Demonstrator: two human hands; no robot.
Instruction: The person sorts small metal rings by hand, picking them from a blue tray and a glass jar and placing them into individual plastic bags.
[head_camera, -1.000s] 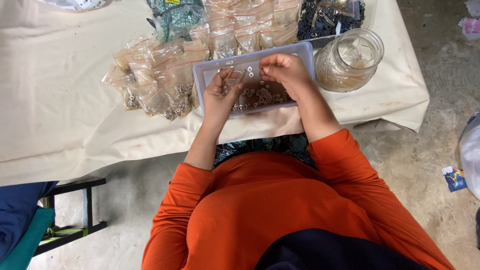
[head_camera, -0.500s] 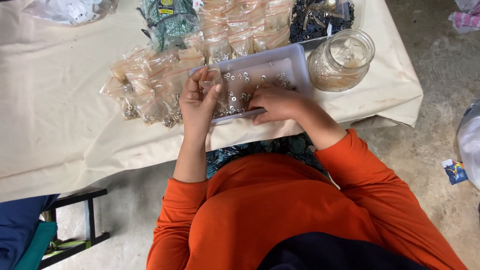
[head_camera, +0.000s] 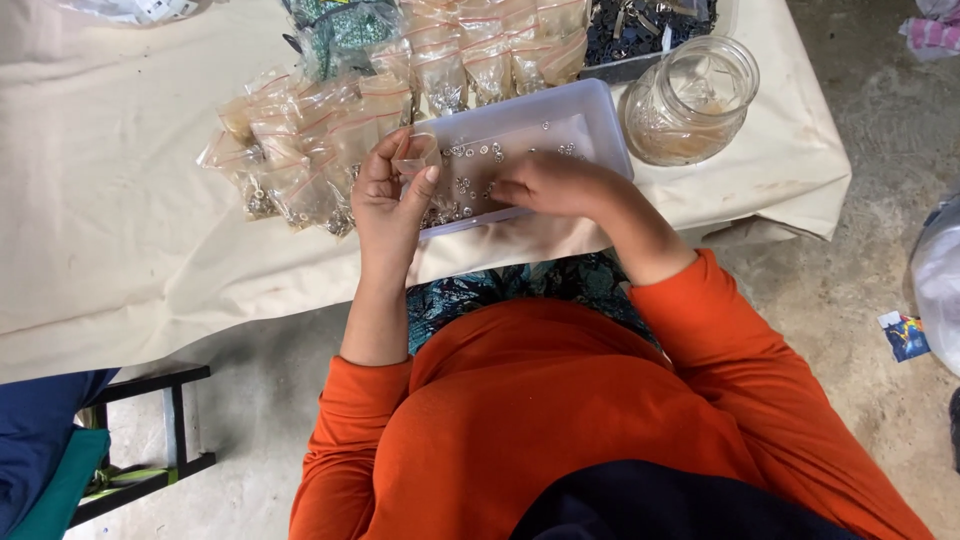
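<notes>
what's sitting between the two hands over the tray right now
In the head view, between the left hand and right hand lie small metal rings, loose on the clear plastic tray.

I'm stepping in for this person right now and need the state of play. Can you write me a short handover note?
Left hand: raised over the tray's left end, grip shut on a small clear bag, held open-end up.
Right hand: down in the white plastic tray, fingertips among the small metal rings; whether it holds one cannot be told.
Done: a pile of filled small bags lies left of and behind the tray.
Left: many loose rings remain in the tray.
Nearby: a glass jar right of the tray.
</notes>
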